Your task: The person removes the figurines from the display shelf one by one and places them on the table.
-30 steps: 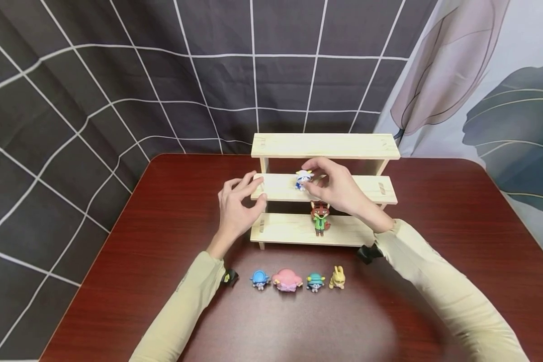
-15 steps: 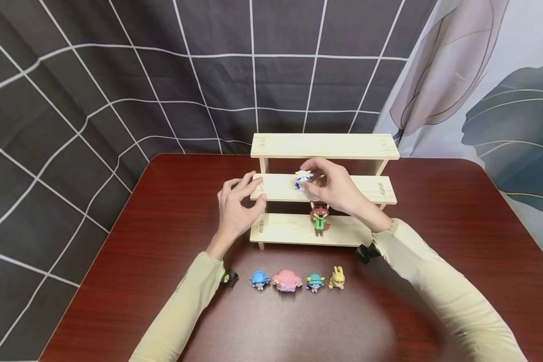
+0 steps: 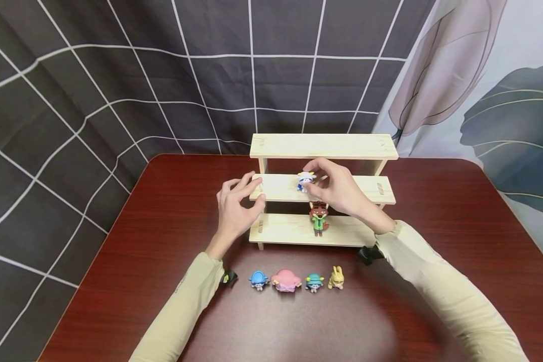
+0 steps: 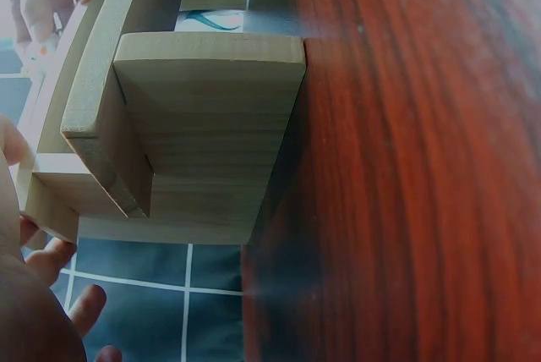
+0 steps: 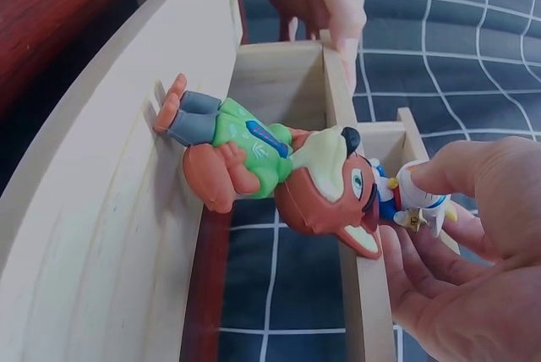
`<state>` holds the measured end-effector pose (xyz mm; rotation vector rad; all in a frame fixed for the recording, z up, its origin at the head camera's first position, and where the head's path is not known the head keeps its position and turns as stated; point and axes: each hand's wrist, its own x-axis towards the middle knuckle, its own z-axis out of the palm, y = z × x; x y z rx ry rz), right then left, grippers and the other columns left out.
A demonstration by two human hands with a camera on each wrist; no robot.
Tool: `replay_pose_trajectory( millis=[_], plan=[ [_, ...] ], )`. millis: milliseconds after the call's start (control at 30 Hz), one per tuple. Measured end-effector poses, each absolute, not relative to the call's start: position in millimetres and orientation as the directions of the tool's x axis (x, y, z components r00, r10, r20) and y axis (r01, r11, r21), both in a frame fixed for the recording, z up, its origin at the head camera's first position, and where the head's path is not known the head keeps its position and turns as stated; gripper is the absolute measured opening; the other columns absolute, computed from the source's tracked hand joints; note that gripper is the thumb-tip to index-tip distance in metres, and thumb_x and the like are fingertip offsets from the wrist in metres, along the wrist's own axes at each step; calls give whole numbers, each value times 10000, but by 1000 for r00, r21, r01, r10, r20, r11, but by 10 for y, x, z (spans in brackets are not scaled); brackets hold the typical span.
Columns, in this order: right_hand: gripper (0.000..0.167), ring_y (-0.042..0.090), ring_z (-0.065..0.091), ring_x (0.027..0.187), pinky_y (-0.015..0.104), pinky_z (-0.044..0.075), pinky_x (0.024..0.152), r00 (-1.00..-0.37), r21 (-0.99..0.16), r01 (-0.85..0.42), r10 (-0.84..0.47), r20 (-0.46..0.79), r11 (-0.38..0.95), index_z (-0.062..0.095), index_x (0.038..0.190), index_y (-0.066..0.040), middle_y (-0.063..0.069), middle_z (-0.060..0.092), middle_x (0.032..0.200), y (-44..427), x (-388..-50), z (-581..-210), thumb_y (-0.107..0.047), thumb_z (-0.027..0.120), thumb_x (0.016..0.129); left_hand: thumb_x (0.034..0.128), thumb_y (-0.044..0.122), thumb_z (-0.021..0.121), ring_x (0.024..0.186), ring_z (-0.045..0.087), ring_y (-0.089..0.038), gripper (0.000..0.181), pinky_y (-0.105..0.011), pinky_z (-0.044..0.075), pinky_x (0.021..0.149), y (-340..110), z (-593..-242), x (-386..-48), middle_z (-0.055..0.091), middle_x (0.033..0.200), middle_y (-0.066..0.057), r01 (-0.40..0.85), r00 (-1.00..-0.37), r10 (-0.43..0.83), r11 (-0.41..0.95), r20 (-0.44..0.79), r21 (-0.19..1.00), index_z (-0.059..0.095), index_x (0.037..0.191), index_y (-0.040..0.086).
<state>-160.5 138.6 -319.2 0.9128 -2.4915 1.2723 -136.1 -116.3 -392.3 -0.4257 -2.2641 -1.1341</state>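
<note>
A small white-and-blue figurine (image 3: 305,182) is on the middle tier of the three-tier wooden shelf (image 3: 321,146). My right hand (image 3: 337,187) pinches it between thumb and fingers; the right wrist view shows the thumb over its white head. At the left end of that tier, my left hand (image 3: 236,208) holds the board, thumb at the front edge and fingers round the end. On the bottom tier stands a fox figurine (image 5: 254,155) in a green shirt, upright, just in front of and below my right hand.
In front of the shelf, a row of figurines sits on the red-brown table (image 3: 163,226): a blue one (image 3: 259,280), a pink one (image 3: 286,280), a teal one (image 3: 314,282) and a yellow one (image 3: 337,278). A dark gridded curtain (image 3: 217,80) hangs behind.
The white-and-blue figurine has shifted very slightly to the right along the middle tier, with my right hand on it. My left hand keeps its place at the shelf's end.
</note>
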Motion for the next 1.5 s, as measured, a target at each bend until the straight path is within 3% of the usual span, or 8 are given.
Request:
replay_pose_trajectory(
  millis=[667, 933, 1200, 1500],
  plan=[
    [284, 222, 677, 861, 350, 556, 693, -797, -663, -600, -407, 446, 448, 640, 1069, 10, 94, 681, 995, 1596, -1474, -3174, 55, 759, 815, 830, 243, 697, 1113, 497, -307, 395, -549, 269, 991, -1174, -3972, -1389, 642, 1327, -43, 510, -785, 18, 587, 620, 629, 752, 1205, 132],
    [270, 187, 668, 760, 226, 533, 667, -800, -673, -596, -404, 444, 439, 642, 1072, 5, 98, 680, 1000, 1674, -1378, -3156, 60, 748, 830, 831, 252, 694, 1115, 498, -306, 397, -545, 275, 986, -1171, -3965, -1388, 639, 1332, -28, 509, -784, 20, 592, 620, 625, 752, 1205, 133],
    [313, 180, 665, 782, 265, 545, 678, -808, -660, -587, -390, 441, 470, 625, 1080, 1, 82, 674, 996, 1765, -1241, -3140, 85, 753, 806, 838, 262, 675, 1113, 497, -309, 394, -548, 275, 988, -1169, -3951, -1384, 637, 1333, -44, 510, -785, 26, 594, 619, 622, 753, 1200, 125],
    [324, 150, 649, 725, 205, 531, 660, -784, -654, -619, -402, 474, 435, 624, 1056, 22, 93, 672, 983, 1849, -1128, -3187, 142, 740, 778, 838, 252, 677, 1115, 497, -311, 388, -550, 273, 991, -1166, -3949, -1378, 639, 1331, -42, 504, -790, 24, 594, 612, 627, 755, 1198, 128]
  ],
)
